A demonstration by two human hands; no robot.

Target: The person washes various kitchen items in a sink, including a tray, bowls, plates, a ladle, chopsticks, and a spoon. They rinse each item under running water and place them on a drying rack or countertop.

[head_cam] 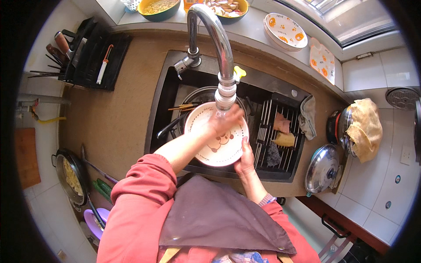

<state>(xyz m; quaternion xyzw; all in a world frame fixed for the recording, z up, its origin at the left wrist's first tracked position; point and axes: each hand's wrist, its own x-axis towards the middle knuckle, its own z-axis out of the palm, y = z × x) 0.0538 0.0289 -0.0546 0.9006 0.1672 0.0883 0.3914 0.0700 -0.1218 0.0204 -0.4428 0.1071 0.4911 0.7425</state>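
Observation:
Beneath the faucet spout [226,93], a white plate or shallow bowl [223,144] with a cartoon animal print is tilted over the sink. My right hand [245,159] grips its lower right rim, thumb on the upper face. Across the inside reaches my left hand [228,121], blurred, its fingers extended near the spout and nothing visible in them; whether it touches the surface is unclear. Behind the plate, a round metal pan or pot [200,92] in the sink is partly hidden. Wooden chopsticks [182,107] and a black handle [171,126] show beside it.
A sink rack [265,125] at right holds a pink cloth [282,123], a yellow sponge [284,139] and a steel scourer [273,154]. A grey cloth [307,116] hangs over the sink's edge. Further right lies a pot lid [322,167]; a knife holder [95,59] stands at left.

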